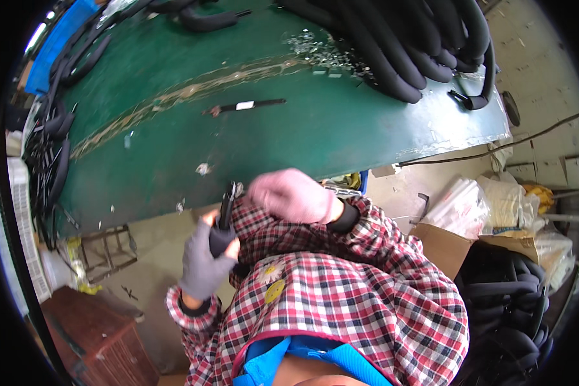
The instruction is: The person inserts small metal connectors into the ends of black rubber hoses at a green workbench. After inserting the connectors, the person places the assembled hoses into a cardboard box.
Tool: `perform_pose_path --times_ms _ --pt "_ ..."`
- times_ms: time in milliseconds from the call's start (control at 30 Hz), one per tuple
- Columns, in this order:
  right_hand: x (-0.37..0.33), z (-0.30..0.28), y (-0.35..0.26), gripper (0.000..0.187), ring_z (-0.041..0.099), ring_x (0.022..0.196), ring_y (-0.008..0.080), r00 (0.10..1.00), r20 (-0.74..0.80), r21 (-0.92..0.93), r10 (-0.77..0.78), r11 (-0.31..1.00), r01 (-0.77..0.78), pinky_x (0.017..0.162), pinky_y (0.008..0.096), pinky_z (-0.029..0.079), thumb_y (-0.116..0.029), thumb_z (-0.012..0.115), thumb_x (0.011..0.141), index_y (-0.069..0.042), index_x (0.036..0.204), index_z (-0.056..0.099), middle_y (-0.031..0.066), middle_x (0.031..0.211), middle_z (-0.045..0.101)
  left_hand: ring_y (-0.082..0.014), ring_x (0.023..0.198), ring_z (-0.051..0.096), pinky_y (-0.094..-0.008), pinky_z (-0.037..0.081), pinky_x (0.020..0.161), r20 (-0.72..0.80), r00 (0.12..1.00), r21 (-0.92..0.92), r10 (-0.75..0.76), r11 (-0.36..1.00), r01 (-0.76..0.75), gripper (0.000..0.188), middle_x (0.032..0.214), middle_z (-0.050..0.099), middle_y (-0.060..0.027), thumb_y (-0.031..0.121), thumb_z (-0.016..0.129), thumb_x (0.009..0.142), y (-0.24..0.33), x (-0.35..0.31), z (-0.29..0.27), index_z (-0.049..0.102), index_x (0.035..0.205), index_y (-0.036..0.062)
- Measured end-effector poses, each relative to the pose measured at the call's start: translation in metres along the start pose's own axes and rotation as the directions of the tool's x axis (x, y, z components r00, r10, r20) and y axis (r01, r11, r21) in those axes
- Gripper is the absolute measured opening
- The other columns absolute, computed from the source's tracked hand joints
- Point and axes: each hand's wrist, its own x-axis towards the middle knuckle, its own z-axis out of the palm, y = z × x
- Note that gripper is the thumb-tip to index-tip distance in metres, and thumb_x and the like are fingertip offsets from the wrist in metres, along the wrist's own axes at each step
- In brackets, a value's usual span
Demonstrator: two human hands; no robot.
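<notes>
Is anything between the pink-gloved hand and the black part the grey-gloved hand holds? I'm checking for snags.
Nothing visible. The right hand in the pink glove hovers just beside the black part, which the left hand grips over the lap, below the green table edge.

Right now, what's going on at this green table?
A person in a plaid smock stands at the green table. The left hand, in a grey glove, grips a black foam-handled part upright. The right hand, in a pink glove, hovers blurred beside its top end. A similar black rod lies on the table, and black foam tubes are piled at the far right.
</notes>
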Motion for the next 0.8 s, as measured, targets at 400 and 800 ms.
perform_pose_path --times_ms 400,800 --pt "0.055 0.017 0.021 0.055 0.066 0.1 0.0275 0.985 0.032 0.395 -0.17 0.907 0.144 0.094 0.0368 0.051 -0.043 0.036 0.108 0.0 0.117 0.068 0.0151 0.106 0.07 -0.0409 0.07 0.065 -0.045 0.048 0.064 -0.154 0.987 0.245 0.043 0.97 -0.004 0.04 0.08 0.066 -0.022 0.016 0.073 0.084 -0.021 0.021 0.038 0.06 0.115 -0.0057" --pt "0.066 -0.125 0.002 0.012 0.062 0.081 0.0296 0.6 -0.608 -0.772 -0.519 0.563 -0.296 0.072 0.0423 0.053 -0.016 0.072 0.073 -0.011 0.084 0.071 0.0073 0.087 0.065 -0.0105 0.064 0.057 -0.0292 0.047 0.061 -0.2 0.927 -0.407 -0.318 0.888 0.217 0.017 0.08 0.062 -0.0004 -0.002 0.066 0.086 -0.033 0.034 0.012 0.06 0.102 0.0027"
